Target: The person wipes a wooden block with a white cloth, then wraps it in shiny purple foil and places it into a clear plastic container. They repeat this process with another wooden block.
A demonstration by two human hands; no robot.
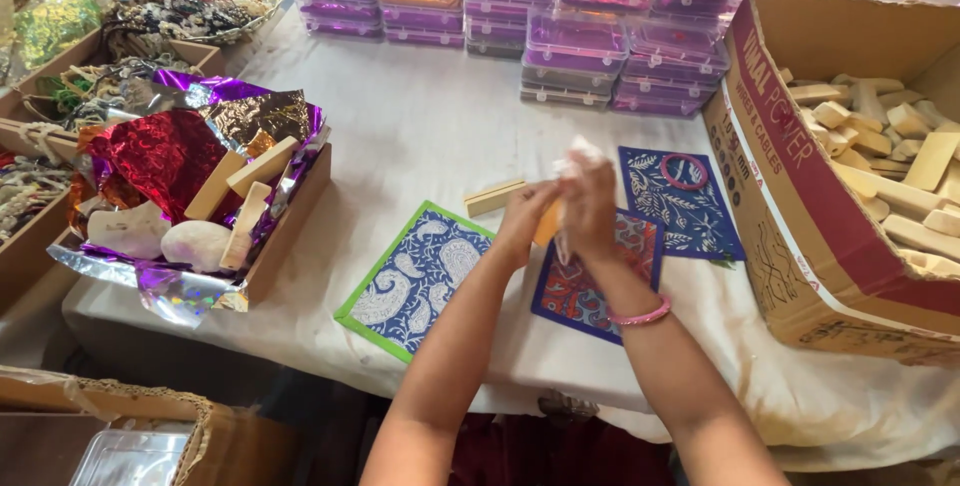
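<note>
Both hands, left (522, 214) and right (590, 208), clench a thin clear wrapper (578, 158) and orange piece (547, 223) between their grips.

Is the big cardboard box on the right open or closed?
Open. The cardboard box has its flap turned outward, and the pale wooden blocks piled inside are plainly visible from above.

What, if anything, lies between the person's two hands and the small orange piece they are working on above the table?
Nothing visible does. The left hand and right hand both touch the orange piece, held above the patterned cards, with a clear crinkled wrapper gathered at the right hand's fingertips.
</note>
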